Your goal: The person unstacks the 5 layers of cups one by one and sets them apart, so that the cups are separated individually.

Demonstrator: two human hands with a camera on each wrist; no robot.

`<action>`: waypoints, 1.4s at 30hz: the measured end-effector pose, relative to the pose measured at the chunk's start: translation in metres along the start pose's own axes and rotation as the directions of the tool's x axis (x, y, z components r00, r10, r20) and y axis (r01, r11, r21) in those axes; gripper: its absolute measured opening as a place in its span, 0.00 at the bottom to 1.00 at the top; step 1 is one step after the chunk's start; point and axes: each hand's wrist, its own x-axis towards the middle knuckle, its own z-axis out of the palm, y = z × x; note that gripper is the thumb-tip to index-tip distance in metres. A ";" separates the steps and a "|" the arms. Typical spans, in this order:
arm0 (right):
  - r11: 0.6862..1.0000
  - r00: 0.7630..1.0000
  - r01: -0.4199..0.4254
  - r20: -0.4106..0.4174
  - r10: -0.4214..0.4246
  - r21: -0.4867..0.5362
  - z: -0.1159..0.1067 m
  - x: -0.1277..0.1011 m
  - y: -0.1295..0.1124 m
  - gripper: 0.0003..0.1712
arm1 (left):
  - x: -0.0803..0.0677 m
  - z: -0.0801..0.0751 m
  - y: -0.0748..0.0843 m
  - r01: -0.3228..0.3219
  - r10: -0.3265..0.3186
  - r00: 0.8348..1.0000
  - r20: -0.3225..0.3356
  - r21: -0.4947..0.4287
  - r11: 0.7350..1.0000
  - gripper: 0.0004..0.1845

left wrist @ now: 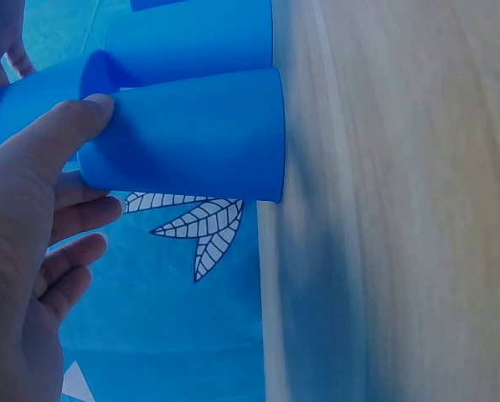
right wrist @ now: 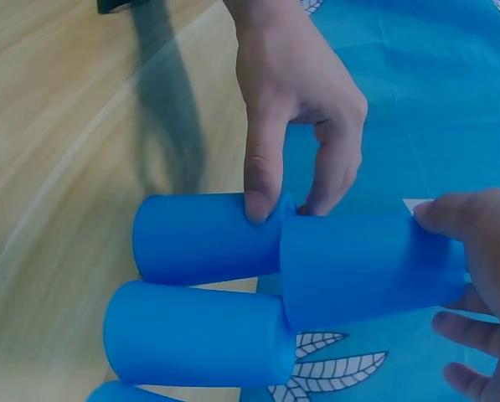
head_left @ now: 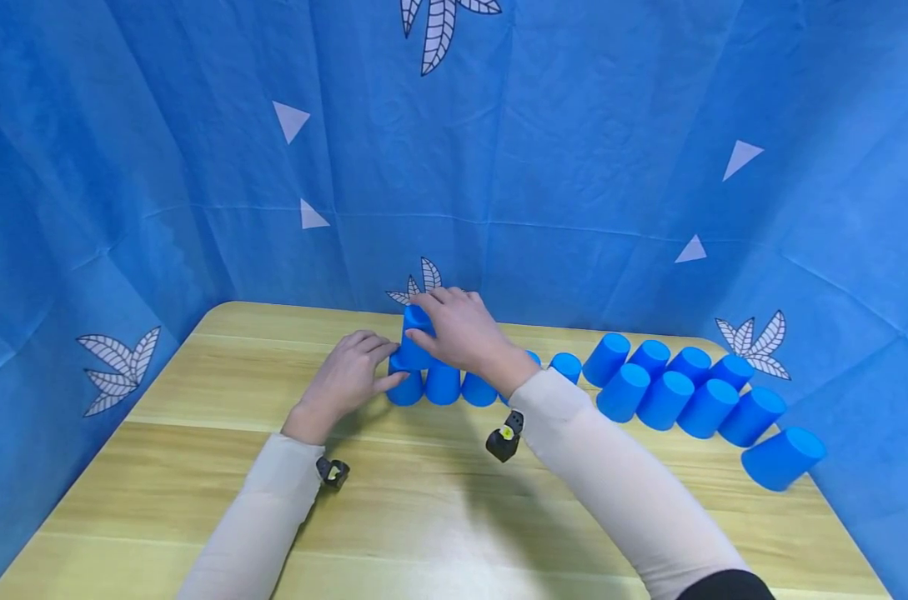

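Note:
Several blue plastic cups stand upside down in a row on the table. My left hand (head_left: 341,383) pinches the upper end of the leftmost cup (left wrist: 191,138), its thumb in front and fingers behind. One upper cup (right wrist: 367,268) rests across the tops of that cup and the second cup (right wrist: 195,335). My right hand (head_left: 464,329) grips this upper cup near its closed top, with the thumb on the near side. Further row cups, such as the third (head_left: 478,390), run rightward and are partly covered by my right hand and forearm.
On the right, more upside-down blue cups (head_left: 665,400) stand in two slanting rows. A single cup (head_left: 784,458) is closest to the table's right edge. Behind the wooden table (head_left: 393,517) hangs a blue curtain (head_left: 574,167) with leaf prints.

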 end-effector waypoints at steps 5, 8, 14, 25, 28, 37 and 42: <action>0.999 0.999 -0.001 -0.048 0.003 0.046 -0.004 -0.006 0.003 0.30 | 0.001 -0.001 0.000 0.010 -0.010 1.000 0.004 -0.009 1.000 0.27; 0.998 0.998 0.007 -0.063 -0.002 0.066 -0.008 -0.012 0.006 0.30 | 0.001 -0.001 0.001 0.019 -0.019 1.000 0.009 -0.011 1.000 0.26; 0.996 0.995 0.017 -0.102 -0.008 0.090 -0.012 -0.033 0.013 0.29 | 0.002 -0.003 0.003 0.036 -0.036 0.999 0.021 -0.019 0.999 0.27; 0.994 0.986 -0.001 -0.164 0.020 0.112 -0.013 -0.073 0.033 0.28 | 0.003 -0.004 0.004 0.055 -0.054 0.998 0.042 -0.015 0.998 0.28; 0.992 0.984 -0.005 -0.178 0.027 0.123 -0.013 -0.083 0.040 0.27 | 0.003 -0.003 0.004 0.053 -0.052 0.998 0.035 -0.016 0.998 0.28; 0.988 0.982 -0.045 -0.177 0.071 0.148 -0.011 -0.116 0.052 0.27 | 0.002 -0.003 0.004 0.058 -0.057 0.998 0.036 -0.021 0.998 0.28; 0.987 0.976 -0.066 -0.194 0.095 0.149 -0.009 -0.135 0.058 0.27 | 0.002 -0.002 0.004 0.063 -0.062 0.997 0.041 -0.024 0.998 0.28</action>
